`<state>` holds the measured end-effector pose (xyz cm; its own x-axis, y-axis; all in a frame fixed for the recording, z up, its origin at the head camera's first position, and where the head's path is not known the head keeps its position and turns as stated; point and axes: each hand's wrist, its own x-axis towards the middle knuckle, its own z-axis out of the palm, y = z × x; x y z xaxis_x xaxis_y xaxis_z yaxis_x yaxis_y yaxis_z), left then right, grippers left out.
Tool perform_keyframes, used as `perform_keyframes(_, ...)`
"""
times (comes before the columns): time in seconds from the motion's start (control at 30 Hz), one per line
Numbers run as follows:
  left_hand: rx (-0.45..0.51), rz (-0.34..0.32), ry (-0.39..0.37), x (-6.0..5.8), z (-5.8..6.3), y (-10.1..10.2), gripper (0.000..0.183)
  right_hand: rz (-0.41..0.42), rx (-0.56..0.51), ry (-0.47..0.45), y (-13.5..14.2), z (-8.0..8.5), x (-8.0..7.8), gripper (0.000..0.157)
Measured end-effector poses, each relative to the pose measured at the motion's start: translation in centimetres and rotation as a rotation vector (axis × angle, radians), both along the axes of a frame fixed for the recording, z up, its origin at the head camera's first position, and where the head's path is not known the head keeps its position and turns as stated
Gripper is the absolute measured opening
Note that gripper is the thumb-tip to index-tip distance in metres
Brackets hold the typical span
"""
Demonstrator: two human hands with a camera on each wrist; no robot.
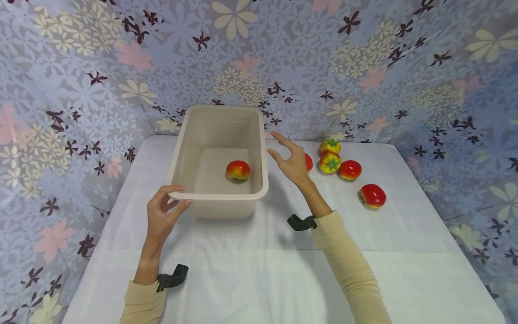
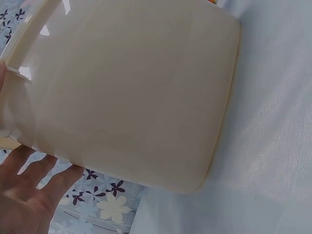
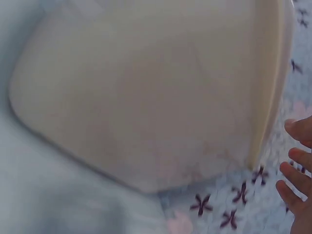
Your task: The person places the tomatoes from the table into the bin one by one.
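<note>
A beige plastic bin (image 1: pixel 224 209) stands on the white-covered table with one red-and-yellow fruit (image 1: pixel 238 170) on its floor. At the bin's near left corner my left hand (image 1: pixel 162 216) pinches the rim, thumb at the front and a fingertip over the edge. In the left wrist view, that hand's other fingers (image 2: pixel 61 185) spread along the bin's side. My right hand (image 1: pixel 293 164) is beside the bin's right rim, thumb and fingers apart and holding nothing. The right wrist view shows its fingertips (image 3: pixel 287 195) spread near the bin's wall.
Right of my right hand lie several glossy fruits: two yellow-red ones with green star-shaped tops (image 1: pixel 329 162), a red one (image 1: pixel 350 170) against them, and another red one (image 1: pixel 372 195) nearer. One fruit (image 1: pixel 309 162) is partly hidden behind the right hand. Flower-patterned cloth (image 1: pixel 307 67) surrounds the table.
</note>
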<state>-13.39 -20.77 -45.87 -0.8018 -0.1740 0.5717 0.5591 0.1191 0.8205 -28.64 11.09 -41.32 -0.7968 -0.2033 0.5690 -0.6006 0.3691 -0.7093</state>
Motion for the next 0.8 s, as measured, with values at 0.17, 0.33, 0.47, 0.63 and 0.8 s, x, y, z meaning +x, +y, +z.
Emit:
perform_keyframes(0.17,0.002,-0.001,-0.004,0.1,0.1,-0.1,0.042,-0.115,0.067,-0.073,1.9,-0.8,-1.3,0.047)
perform_keyframes(0.33,0.003,-0.015,0.005,0.0,0.1,0.0,0.041,-0.191,0.118,-0.130,3.7,-1.9,-2.6,0.051)
perform_keyframes(0.47,-0.005,-0.008,0.009,-0.1,0.0,0.0,0.041,-0.234,0.136,-0.122,4.9,-3.0,-3.6,0.056)
perform_keyframes(0.63,0.000,0.003,0.016,0.1,-0.1,-0.4,0.044,-0.260,0.178,-0.164,6.1,-5.2,-4.2,0.061)
perform_keyframes(0.8,0.001,-0.010,0.006,0.0,-0.4,-0.3,0.044,-0.296,0.228,-0.180,7.5,-6.8,-4.5,0.063)
